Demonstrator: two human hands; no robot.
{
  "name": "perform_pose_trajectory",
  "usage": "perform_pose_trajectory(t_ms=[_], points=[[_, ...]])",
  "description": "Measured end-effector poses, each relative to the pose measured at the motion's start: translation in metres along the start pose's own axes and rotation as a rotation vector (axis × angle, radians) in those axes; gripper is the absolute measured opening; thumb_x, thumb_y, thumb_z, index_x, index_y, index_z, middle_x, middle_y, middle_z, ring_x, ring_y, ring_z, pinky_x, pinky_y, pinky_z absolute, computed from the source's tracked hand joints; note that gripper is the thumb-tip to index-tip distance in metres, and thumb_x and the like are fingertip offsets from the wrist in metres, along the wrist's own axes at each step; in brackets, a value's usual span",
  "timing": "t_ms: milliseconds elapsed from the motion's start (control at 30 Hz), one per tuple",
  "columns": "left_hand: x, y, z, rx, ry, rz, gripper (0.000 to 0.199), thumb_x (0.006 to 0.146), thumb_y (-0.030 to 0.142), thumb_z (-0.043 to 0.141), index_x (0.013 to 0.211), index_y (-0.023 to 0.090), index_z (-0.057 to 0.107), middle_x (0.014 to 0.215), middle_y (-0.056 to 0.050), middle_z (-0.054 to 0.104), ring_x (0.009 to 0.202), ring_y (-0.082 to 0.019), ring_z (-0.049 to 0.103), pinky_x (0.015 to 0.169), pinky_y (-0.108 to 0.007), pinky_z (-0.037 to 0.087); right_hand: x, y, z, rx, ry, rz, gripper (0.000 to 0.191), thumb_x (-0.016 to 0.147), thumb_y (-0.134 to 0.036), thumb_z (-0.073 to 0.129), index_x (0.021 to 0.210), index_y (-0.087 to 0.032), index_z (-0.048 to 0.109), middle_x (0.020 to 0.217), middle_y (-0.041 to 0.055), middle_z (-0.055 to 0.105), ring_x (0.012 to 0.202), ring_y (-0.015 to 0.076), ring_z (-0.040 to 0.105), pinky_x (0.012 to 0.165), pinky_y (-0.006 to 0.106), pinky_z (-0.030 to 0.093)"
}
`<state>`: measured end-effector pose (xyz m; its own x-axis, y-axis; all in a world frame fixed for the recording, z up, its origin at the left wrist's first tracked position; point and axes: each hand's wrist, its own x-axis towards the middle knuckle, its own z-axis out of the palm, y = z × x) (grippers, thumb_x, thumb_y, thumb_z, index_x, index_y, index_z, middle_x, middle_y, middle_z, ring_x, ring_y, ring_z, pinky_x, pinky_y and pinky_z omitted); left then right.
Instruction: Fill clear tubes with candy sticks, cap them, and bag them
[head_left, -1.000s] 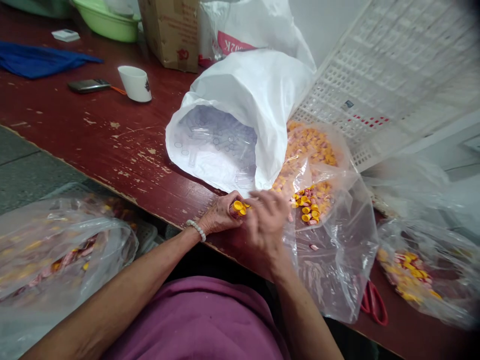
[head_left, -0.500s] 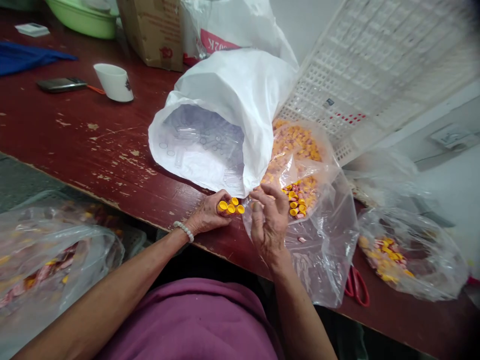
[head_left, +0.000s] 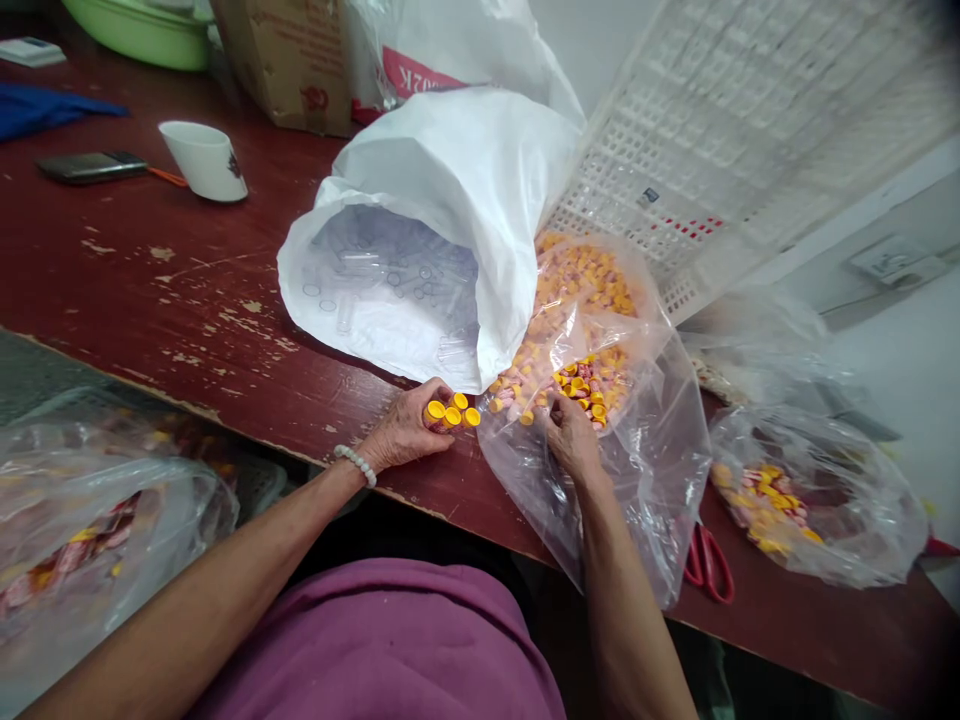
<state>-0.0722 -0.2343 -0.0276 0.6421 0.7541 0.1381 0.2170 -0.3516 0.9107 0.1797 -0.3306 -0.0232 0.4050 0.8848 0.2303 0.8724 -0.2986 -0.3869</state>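
Several yellow-capped tubes (head_left: 452,412) are bunched in my left hand (head_left: 405,428), whose fingers wrap round them just below the mouth of a white sack (head_left: 517,250). Clear tubes (head_left: 360,262) lie inside that sack. To the right, my right hand (head_left: 574,435) reaches to the opening of a clear plastic bag (head_left: 637,480), its fingertips bent in and partly hidden beside yellow caps with pink pieces (head_left: 581,385). What those fingertips hold, if anything, cannot be made out.
A white cup (head_left: 202,162), a phone (head_left: 91,167) and a cardboard box (head_left: 289,65) stand on the red table (head_left: 135,270). A white crate (head_left: 720,140) leans behind. Red scissors (head_left: 709,565) and another bag (head_left: 862,500) lie at right; a filled bag (head_left: 165,560) sits lower left.
My right hand has moved right and away from my left hand, down to the caps at the clear bag's opening. My left hand still holds the tubes. The whole view has shifted slightly.
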Motion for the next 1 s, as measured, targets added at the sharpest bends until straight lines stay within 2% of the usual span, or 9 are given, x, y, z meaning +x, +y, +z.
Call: perform_pose_trajectory(t_ms=[133,233,333,433,533,633,700,867,1000], points=[[0.0,-0.001,0.001,-0.011,0.003,-0.001,0.036,0.059,0.018,0.065,0.091,0.018,0.05,0.078,0.003,0.061,0.064,-0.012,0.055,0.057,-0.021,0.044,0.011,-0.002,0.007,-0.064,-0.016,-0.041,0.033,0.088,-0.04,0.036,0.091,-0.016,0.058,0.08,0.0085,0.062,0.072,0.019,0.054,0.067,0.03,0.042],[0.0,-0.001,0.001,-0.014,0.005,0.005,0.036,0.059,0.018,0.065,0.091,0.018,0.05,0.078,0.002,0.061,0.064,-0.012,0.055,0.058,-0.022,0.044,0.013,0.009,0.003,-0.066,0.007,-0.017,0.031,0.085,-0.033,0.038,0.101,-0.013,0.056,0.089,0.014,0.063,0.079,0.023,0.056,0.071,0.035,0.044],[0.001,-0.001,0.001,-0.009,0.004,0.015,0.034,0.059,0.018,0.066,0.09,0.018,0.051,0.077,0.002,0.061,0.065,-0.012,0.055,0.057,-0.022,0.043,0.008,0.014,-0.011,-0.005,0.217,0.11,0.034,0.085,-0.028,0.036,0.108,-0.013,0.055,0.101,0.0169,0.062,0.091,0.0252,0.056,0.08,0.039,0.044],[0.0,-0.001,0.001,-0.019,-0.003,0.012,0.035,0.059,0.019,0.066,0.09,0.018,0.051,0.077,0.003,0.06,0.064,-0.012,0.055,0.057,-0.021,0.043,-0.003,-0.011,-0.023,0.235,0.39,0.154,0.03,0.087,-0.033,0.039,0.106,-0.017,0.056,0.095,0.0104,0.063,0.084,0.0204,0.058,0.076,0.036,0.046],[0.0,-0.001,0.001,-0.016,-0.004,0.002,0.035,0.059,0.02,0.066,0.09,0.018,0.05,0.077,0.003,0.06,0.064,-0.011,0.054,0.057,-0.021,0.042,-0.012,-0.065,-0.016,0.527,0.294,-0.006,0.026,0.087,-0.035,0.047,0.106,-0.019,0.053,0.08,0.0024,0.061,0.068,0.0145,0.057,0.066,0.029,0.047],[0.0,0.0,0.0,0.014,0.005,0.02,0.033,0.06,0.021,0.067,0.087,0.018,0.05,0.074,0.004,0.058,0.063,-0.011,0.052,0.057,-0.021,0.04,-0.017,-0.116,0.003,0.572,0.278,-0.198,0.018,0.086,-0.029,0.052,0.101,-0.02,0.055,0.087,0.0028,0.062,0.072,0.0126,0.057,0.07,0.029,0.048],[0.0,0.001,0.0,0.022,0.012,0.05,0.03,0.06,0.022,0.067,0.084,0.018,0.049,0.072,0.005,0.056,0.062,-0.01,0.049,0.057,-0.021,0.038,-0.018,-0.133,0.012,0.537,0.262,-0.284,0.015,0.084,-0.024,0.053,0.098,-0.02,0.056,0.09,0.0032,0.062,0.076,0.0126,0.057,0.073,0.029,0.048],[0.001,0.002,0.0,0.01,0.005,0.072,0.029,0.061,0.022,0.066,0.084,0.017,0.049,0.071,0.005,0.054,0.061,-0.009,0.047,0.056,-0.02,0.036,-0.014,-0.127,0.004,0.49,0.24,-0.331,0.011,0.086,-0.022,0.052,0.092,-0.02,0.061,0.099,0.0059,0.061,0.095,0.0161,0.057,0.08,0.031,0.047],[0.001,0.002,0.0,0.029,0.017,0.075,0.028,0.06,0.021,0.066,0.079,0.018,0.046,0.068,0.006,0.049,0.06,-0.009,0.043,0.055,-0.021,0.034,-0.01,-0.122,0.003,0.454,0.085,-0.442,0.013,0.087,-0.02,0.051,0.089,-0.02,0.063,0.087,0.0036,0.065,0.084,0.0144,0.06,0.077,0.029,0.049]])
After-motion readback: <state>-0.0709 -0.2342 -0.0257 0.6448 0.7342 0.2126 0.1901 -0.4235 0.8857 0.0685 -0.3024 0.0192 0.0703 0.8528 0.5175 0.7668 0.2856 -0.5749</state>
